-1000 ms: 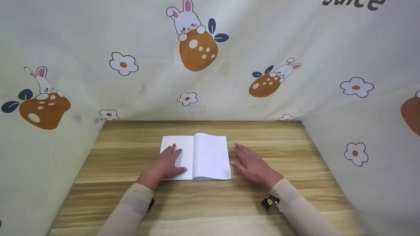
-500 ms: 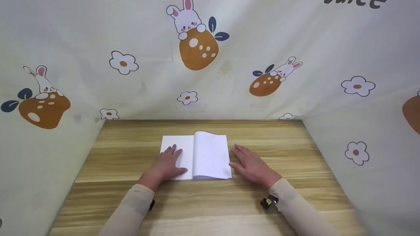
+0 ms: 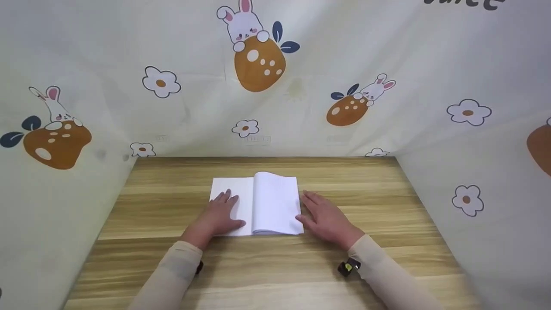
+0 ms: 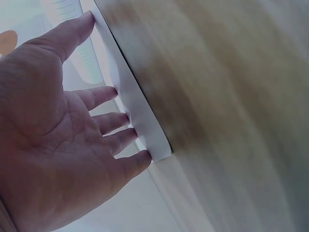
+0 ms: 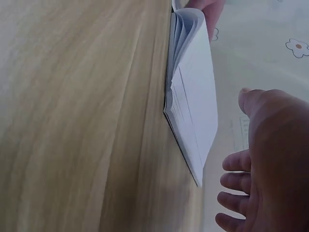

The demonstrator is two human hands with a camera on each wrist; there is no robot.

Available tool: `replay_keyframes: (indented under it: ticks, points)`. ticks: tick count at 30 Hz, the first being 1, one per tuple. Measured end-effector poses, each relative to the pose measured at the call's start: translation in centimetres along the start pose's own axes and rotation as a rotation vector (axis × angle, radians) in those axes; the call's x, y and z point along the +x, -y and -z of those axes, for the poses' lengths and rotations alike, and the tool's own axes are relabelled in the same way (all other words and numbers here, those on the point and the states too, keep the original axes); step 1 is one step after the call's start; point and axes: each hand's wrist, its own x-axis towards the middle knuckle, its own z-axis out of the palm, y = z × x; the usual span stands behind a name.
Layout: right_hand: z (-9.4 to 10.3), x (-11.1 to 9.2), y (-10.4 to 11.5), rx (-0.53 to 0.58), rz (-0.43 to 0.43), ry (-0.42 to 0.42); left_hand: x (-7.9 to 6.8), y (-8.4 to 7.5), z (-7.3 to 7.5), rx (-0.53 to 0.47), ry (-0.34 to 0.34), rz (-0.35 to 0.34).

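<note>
An open notebook [image 3: 277,206] with blank white pages lies on the wooden table, its right-hand pages bulging up near the spine. My left hand [image 3: 217,215] rests spread on the left page, thumb toward the spine; in the left wrist view its fingertips press on the page [image 4: 137,111]. On the other side, my right hand [image 3: 329,219] is beside the notebook's right edge, fingers extended and thumb tip right at that edge. In the right wrist view the page stack [image 5: 198,87] shows edge-on, apart from the fingers of the right hand [image 5: 277,164].
The wood-grain table [image 3: 267,271] runs back to a pale curtain [image 3: 193,116] printed with rabbits and flowers, which also hangs along both sides. A small black camera [image 3: 348,267] sits at the right wrist.
My right hand has moved slightly left, bringing its thumb over the notebook's right edge. The left hand and the notebook stay in place.
</note>
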Motion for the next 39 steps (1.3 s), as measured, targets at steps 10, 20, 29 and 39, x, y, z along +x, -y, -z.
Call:
replay_keyframes:
  ticks: [10, 20, 29, 39]
  points:
    - [-1.0, 0.9, 2.0, -0.04, -0.014, 0.068, 0.1, 0.1, 0.0, 0.014, 0.018, 0.001]
    - [-2.1, 1.8, 3.0, -0.044, -0.004, 0.102, -0.1, 0.0, 0.1, 0.012, 0.005, -0.015]
    - [-2.4, 2.1, 3.2, -0.044, -0.027, 0.114, 0.0, 0.1, 0.1, 0.03, 0.007, -0.018]
    - [-2.6, 2.4, 3.4, -0.059, -0.02, 0.151, -0.2, 0.0, 0.1, 0.025, -0.001, -0.007]
